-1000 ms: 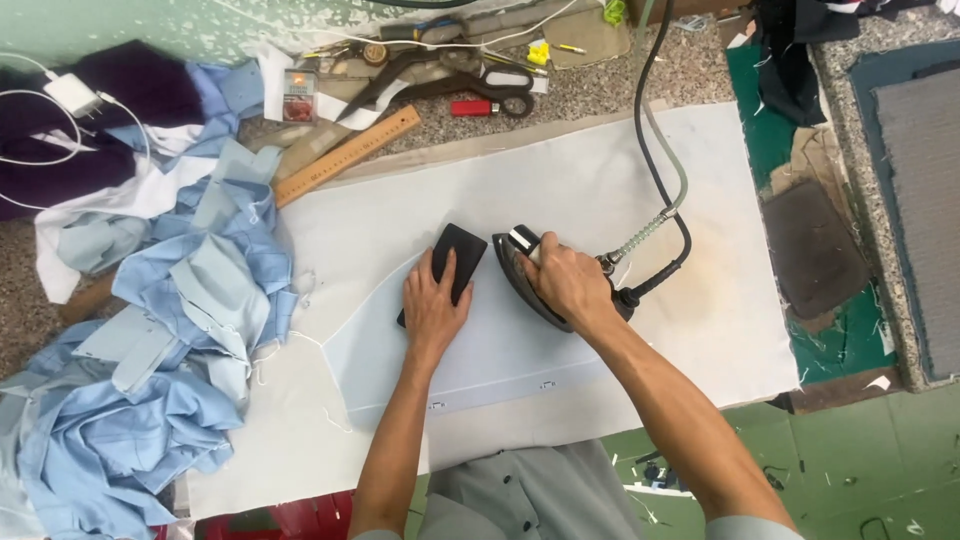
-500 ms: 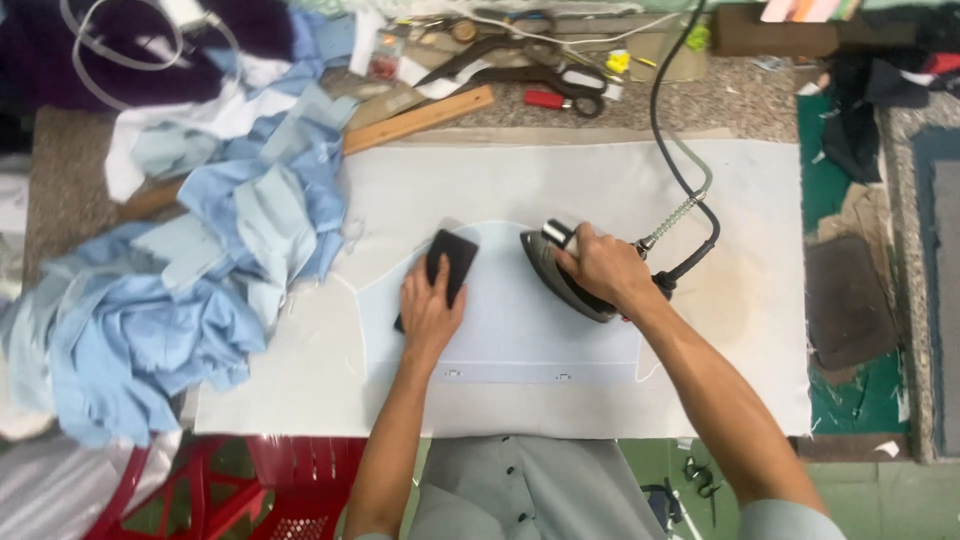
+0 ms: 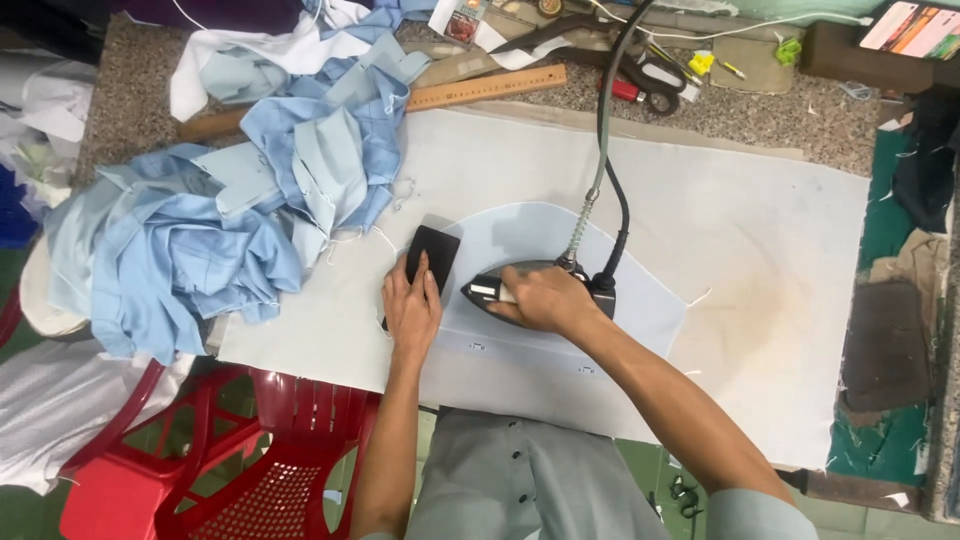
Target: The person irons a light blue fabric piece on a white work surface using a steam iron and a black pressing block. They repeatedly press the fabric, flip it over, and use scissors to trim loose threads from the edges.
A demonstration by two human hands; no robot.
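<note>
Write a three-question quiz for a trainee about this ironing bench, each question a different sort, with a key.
1. True or false: the right hand grips the dark steam iron.
2. Which thing lies under the left hand? A) long wooden ruler B) flat black rectangular block C) large black scissors
3. Fill in: the heap of light blue fabric pieces lies to the ____ of the pale blue curved panel.

Key: 1 true. 2 B: the flat black rectangular block. 3 left.
</note>
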